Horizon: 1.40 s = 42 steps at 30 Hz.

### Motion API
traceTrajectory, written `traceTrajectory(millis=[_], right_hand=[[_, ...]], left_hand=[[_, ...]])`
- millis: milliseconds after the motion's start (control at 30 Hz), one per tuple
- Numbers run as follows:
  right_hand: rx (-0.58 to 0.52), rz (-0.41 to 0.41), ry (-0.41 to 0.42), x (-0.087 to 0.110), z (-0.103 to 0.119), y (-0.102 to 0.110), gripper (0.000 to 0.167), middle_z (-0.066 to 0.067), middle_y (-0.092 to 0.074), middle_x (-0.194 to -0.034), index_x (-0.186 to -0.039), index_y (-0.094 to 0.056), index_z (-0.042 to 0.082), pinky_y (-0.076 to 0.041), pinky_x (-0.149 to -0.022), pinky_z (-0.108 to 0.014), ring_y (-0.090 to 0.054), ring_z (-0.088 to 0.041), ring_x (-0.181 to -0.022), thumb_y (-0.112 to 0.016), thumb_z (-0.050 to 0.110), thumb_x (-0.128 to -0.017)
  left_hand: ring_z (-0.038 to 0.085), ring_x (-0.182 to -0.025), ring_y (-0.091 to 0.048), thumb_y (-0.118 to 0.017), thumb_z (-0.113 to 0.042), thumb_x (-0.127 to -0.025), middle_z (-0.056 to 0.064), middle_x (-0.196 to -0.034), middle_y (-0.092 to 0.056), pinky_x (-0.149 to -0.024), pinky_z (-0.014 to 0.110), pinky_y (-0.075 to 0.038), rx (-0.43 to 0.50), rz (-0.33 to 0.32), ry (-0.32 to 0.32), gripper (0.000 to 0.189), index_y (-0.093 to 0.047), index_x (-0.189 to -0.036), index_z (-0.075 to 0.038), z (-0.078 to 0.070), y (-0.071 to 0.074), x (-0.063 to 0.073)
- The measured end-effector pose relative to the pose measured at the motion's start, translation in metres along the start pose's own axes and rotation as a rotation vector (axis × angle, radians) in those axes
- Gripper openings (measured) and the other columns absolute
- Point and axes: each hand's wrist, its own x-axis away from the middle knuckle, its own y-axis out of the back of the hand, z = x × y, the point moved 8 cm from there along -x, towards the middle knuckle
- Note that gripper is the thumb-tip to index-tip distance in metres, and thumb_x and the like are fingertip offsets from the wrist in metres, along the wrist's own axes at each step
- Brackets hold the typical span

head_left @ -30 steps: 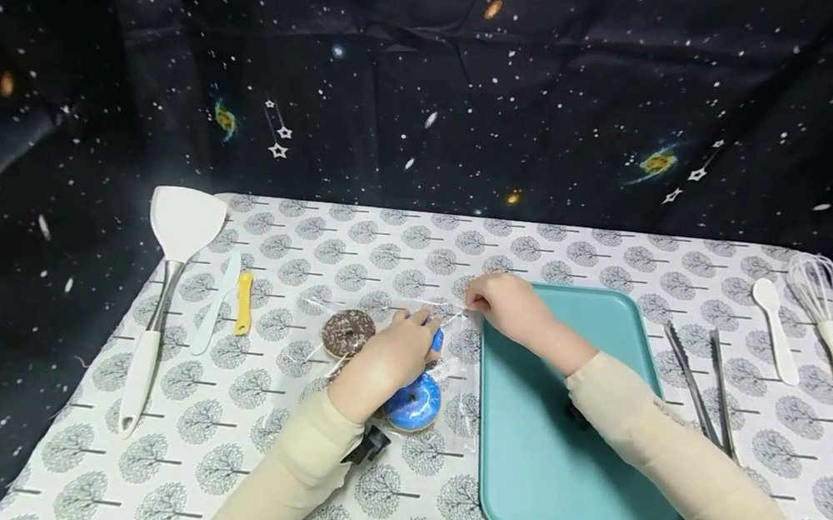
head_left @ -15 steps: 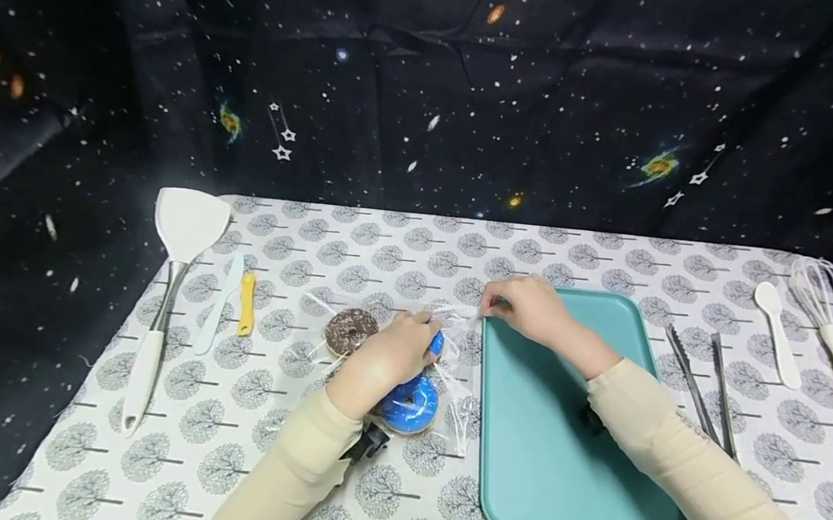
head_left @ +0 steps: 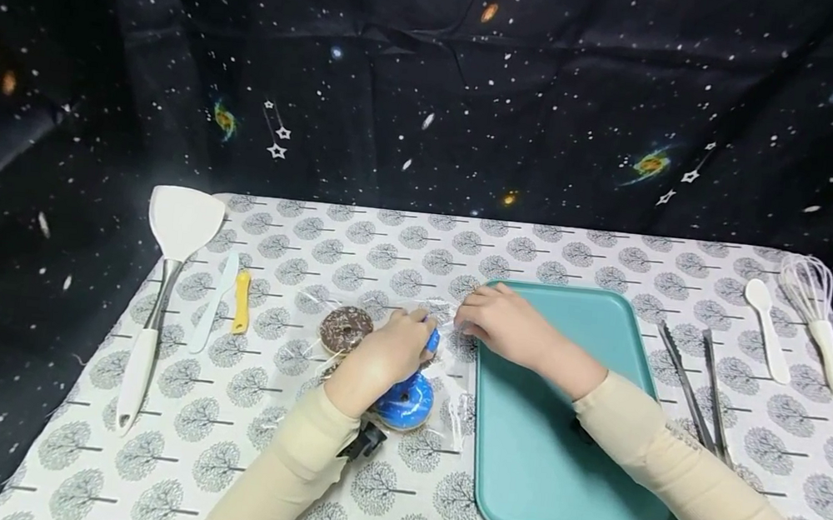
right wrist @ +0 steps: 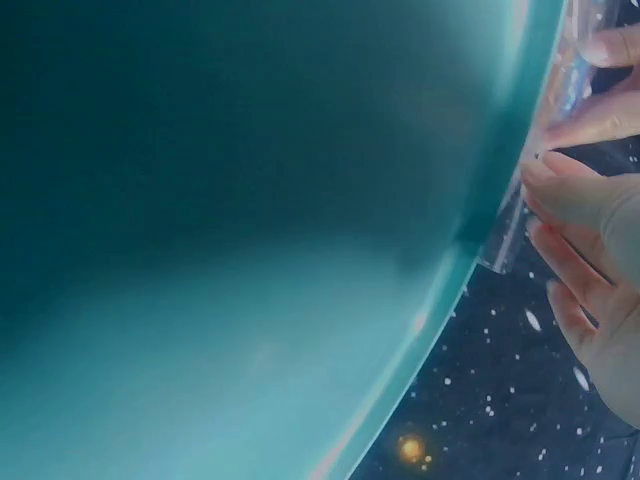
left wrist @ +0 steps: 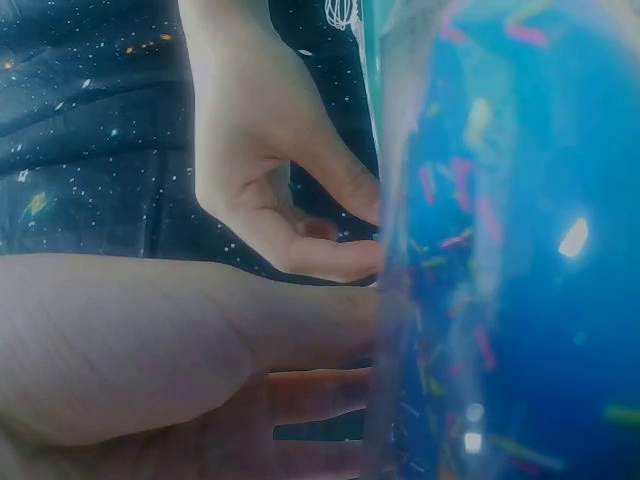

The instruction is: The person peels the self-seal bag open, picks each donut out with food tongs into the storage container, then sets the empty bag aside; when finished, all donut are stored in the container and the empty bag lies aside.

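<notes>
A clear plastic bag (head_left: 452, 422) of doughnuts lies left of the tray. Inside are a chocolate doughnut (head_left: 336, 334) with pale flecks and a glossy blue doughnut (head_left: 412, 406); more are partly covered. My left hand (head_left: 380, 359) is over the bag, fingers bent around a second blue doughnut (head_left: 432, 339) at the back. Through the film in the left wrist view, a blue doughnut (left wrist: 540, 200) shows coloured sprinkles. At the bag's right edge, by the tray's far left corner, my right hand (head_left: 506, 326) pinches the film between thumb and fingertips.
The teal tray (head_left: 537, 498) lies under my right forearm. Metal tongs (head_left: 690, 387), a white spoon (head_left: 767, 331) and a whisk (head_left: 817, 324) are to its right. At left lie a white turner (head_left: 182, 225), a pale knife (head_left: 213, 307) and a yellow-handled tool (head_left: 242, 302).
My right hand pulled the bag's edge slightly rightward, then came back left, with its fingers more spread. The film tightened, and the front blue doughnut shifted slightly left. My left hand stayed put.
</notes>
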Motion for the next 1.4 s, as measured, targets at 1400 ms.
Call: traceTrajectory(millis=[1400], right_hand=[[-0.040, 0.104, 0.160, 0.009, 0.030, -0.010, 0.005, 0.008, -0.061, -0.088, -0.083, -0.068, 0.019, -0.042, -0.079, -0.028, -0.055, -0.011, -0.088, -0.070, 0.015, -0.082]], left_hand=[[0.032, -0.119, -0.049, -0.067, -0.024, -0.086, 0.009, -0.136, -0.050, -0.089, 0.047, -0.051, 0.011, -0.050, -0.013, 0.048, -0.055, -0.129, -0.007, 0.005, 0.007, 0.002]])
